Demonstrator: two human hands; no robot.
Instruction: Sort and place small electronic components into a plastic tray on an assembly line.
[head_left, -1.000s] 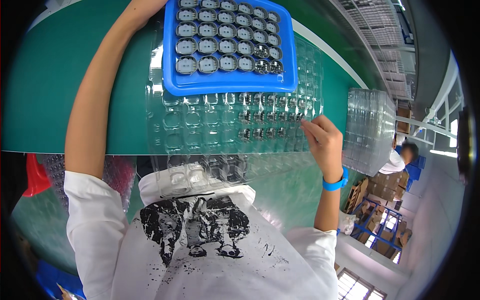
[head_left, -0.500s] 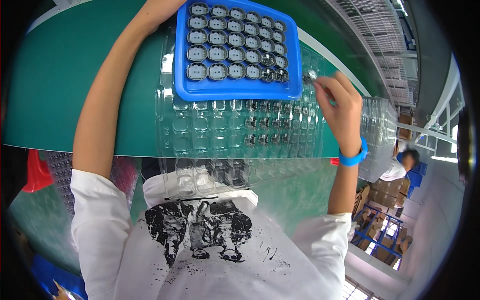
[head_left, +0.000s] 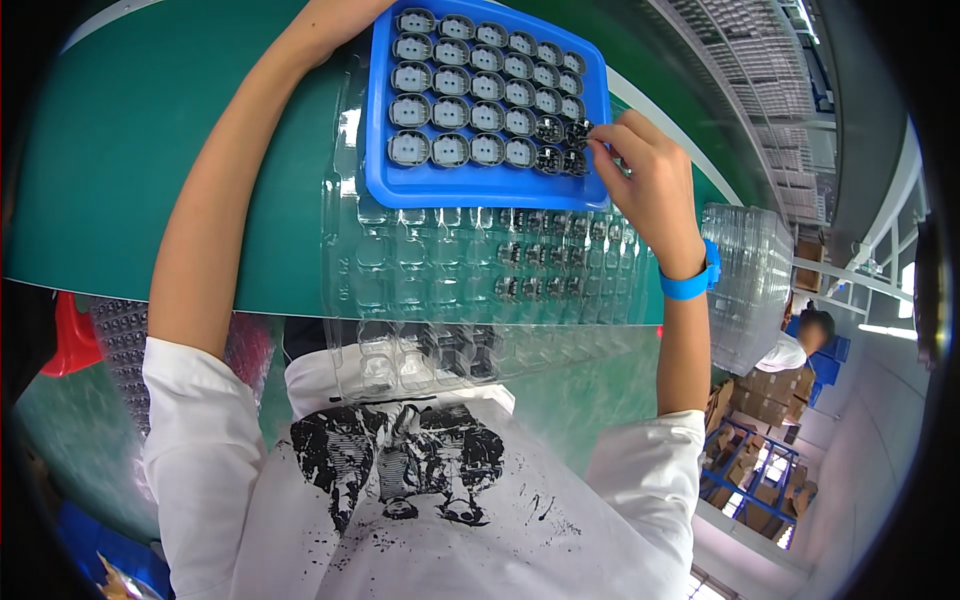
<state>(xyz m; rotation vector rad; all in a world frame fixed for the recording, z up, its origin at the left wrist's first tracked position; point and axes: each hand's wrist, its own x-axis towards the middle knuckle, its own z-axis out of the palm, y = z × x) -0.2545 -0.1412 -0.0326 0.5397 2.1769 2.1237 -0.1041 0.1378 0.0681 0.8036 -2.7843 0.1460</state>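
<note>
Small dark component (head_left: 578,131), one: sitting at the right side of the blue tray (head_left: 470,190), over the end cup of the second row from the near edge; its long axis is not showing clearly. Right hand (head_left: 650,185), the nearer: pinching that component between thumb and fingertips, reaching in from the right, so the piece is lying just left of the knuckles. Left hand (head_left: 335,25): lying well apart from the right, at the tray's far left corner, its fingers running out of view; whether it is gripping the rim cannot be told. Grey oval cups (head_left: 409,149): standing in the tray in rows of six, most showing pale inserts, a few at the near right holding dark parts. Clear blister tray (head_left: 375,290): lying partly beneath the blue tray, carrying rows of dark components (head_left: 540,255) in its pockets. Green tabletop (head_left: 280,210): supporting both. Blue wristband (head_left: 688,284): circling the right wrist. Stack of clear trays (head_left: 745,290): standing right of that wrist. Red plastic seat (head_left: 75,340): showing at lower left. Co-worker (head_left: 790,350) and cardboard boxes (head_left: 775,395): occupying the right background.
</note>
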